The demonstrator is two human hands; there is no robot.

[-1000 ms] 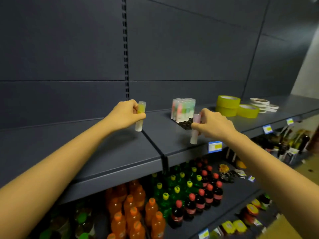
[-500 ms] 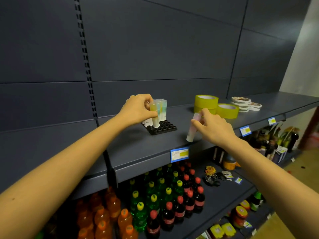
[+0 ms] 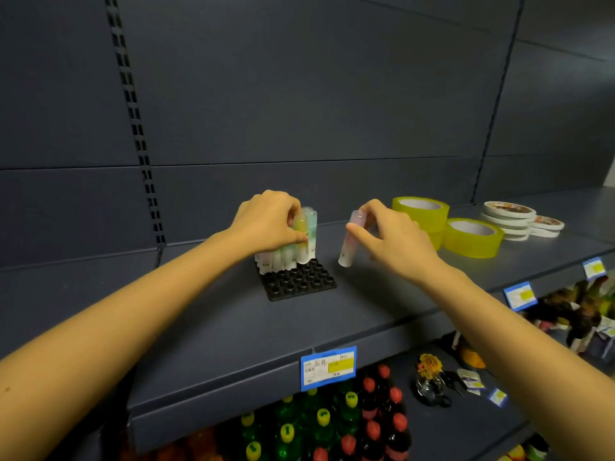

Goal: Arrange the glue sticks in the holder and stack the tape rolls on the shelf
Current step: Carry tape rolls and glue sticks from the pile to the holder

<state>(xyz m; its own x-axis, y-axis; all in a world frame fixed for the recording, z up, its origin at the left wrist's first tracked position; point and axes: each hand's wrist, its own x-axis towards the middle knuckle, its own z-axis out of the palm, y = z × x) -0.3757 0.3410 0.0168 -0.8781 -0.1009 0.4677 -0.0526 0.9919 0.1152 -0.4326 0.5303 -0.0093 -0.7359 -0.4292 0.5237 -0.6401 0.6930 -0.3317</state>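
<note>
A black holder [image 3: 299, 281] with round sockets sits on the grey shelf [image 3: 233, 327]. Several pastel glue sticks [image 3: 278, 257] stand in its back rows. My left hand [image 3: 266, 221] pinches a yellow-green glue stick [image 3: 301, 234] that stands upright in the holder's back right part. My right hand [image 3: 392, 237] holds a pink glue stick [image 3: 349, 242], tilted, just right of the holder and above the shelf. Yellow tape rolls [image 3: 472, 237] lie behind my right hand, one stack of two [image 3: 421, 212] and one single. Flat white tape rolls [image 3: 509, 216] are stacked further right.
The shelf's front edge carries blue price tags [image 3: 327, 367]. Below it stand green and dark bottles [image 3: 332, 424] with yellow and red caps. A slotted upright [image 3: 139, 138] runs down the dark back panel at the left. More goods crowd the lower right shelf [image 3: 572, 314].
The view has shifted right and closer. My left hand has set its yellow-green stick down into the holder among the others. My right hand has lifted the pink stick up toward the holder.
</note>
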